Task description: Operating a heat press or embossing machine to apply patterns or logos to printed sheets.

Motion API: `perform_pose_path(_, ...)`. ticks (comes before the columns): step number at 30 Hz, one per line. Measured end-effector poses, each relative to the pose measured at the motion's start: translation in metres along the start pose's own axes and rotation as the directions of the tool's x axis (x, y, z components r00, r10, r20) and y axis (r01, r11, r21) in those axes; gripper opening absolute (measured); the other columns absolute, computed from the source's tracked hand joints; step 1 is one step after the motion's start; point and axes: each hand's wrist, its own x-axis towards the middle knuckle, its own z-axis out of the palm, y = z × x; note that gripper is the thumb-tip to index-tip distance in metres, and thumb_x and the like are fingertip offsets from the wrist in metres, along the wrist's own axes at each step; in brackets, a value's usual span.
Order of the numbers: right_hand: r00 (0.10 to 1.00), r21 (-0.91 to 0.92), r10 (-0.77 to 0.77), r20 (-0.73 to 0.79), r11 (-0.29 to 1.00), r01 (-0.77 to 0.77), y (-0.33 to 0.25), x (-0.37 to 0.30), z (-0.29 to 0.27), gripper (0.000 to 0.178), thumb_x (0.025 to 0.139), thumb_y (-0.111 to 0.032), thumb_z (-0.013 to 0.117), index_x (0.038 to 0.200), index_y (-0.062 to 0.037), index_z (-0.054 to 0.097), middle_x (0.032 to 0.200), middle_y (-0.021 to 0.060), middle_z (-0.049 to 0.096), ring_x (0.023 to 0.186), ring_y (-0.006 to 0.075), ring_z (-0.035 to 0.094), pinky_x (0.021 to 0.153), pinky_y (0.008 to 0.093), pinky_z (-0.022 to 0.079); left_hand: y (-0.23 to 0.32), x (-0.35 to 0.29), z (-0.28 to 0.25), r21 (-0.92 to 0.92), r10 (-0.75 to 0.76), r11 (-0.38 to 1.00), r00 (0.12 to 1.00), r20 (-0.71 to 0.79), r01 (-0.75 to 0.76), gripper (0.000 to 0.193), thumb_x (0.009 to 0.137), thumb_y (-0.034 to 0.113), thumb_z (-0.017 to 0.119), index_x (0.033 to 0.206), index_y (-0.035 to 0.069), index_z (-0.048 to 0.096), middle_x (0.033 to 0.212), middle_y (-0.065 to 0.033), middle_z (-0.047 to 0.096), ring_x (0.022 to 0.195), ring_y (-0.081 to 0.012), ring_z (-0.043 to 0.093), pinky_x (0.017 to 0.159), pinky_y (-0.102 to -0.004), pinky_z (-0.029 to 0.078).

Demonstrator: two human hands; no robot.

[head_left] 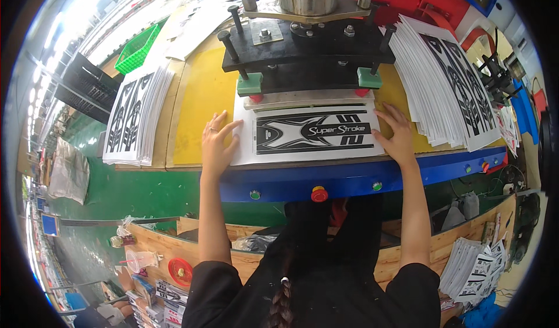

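Observation:
A white sheet with a black-and-white printed pattern lies flat on the press bed, its far edge under the raised-looking black press head. My left hand rests at the sheet's left edge, fingers spread, with a ring on one finger. At the right edge, my right hand lies with its fingers apart, the fingertips touching the sheet or the bed beside it. A pale bar under the press head crosses just beyond the print. Neither hand is closed round anything.
Stacks of printed sheets stand left and right on the yellow bed surface. A blue front rail carries a red button and green buttons. A green basket sits behind the left stack.

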Motion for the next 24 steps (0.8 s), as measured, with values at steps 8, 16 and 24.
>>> perform_pose_path(8,1.0,0.0,-0.001,0.004,1.0,0.001,0.003,-0.0009,0.001,0.051,0.079,-0.031,0.079,0.129,-0.0202,0.071,0.146,0.0125,0.057,0.137,0.0366,0.049,0.116,0.05,0.035,-0.0001,-0.0015,0.0019,0.007,0.001,1.0,1.0,-0.023,0.0,0.037,0.088,0.018,0.067,0.124,0.025,0.075,0.149,-0.0173,0.055,0.144,-0.0394,0.043,0.122,-0.0506,0.027)
perform_pose_path(16,1.0,0.007,0.014,-0.008,1.0,-0.014,0.0015,-0.002,0.0001,0.05,0.08,-0.026,0.077,0.129,-0.0206,0.07,0.145,0.0134,0.057,0.136,0.0368,0.05,0.115,0.0497,0.036,0.0016,0.0003,0.0016,0.005,0.016,1.0,0.999,-0.034,-0.015,0.039,0.087,0.014,0.067,0.123,0.023,0.075,0.148,-0.0169,0.056,0.144,-0.0389,0.043,0.119,-0.0486,0.031)
perform_pose_path(24,0.999,0.003,0.005,-0.038,1.0,-0.005,0.0006,-0.002,0.001,0.05,0.079,-0.026,0.077,0.128,-0.0202,0.07,0.142,0.0133,0.06,0.136,0.0349,0.051,0.114,0.0486,0.039,-0.0031,0.0009,0.0032,-0.021,0.037,0.999,0.999,-0.036,-0.038,0.037,0.088,0.016,0.067,0.123,0.024,0.075,0.147,-0.0184,0.056,0.144,-0.0403,0.043,0.12,-0.0498,0.031)
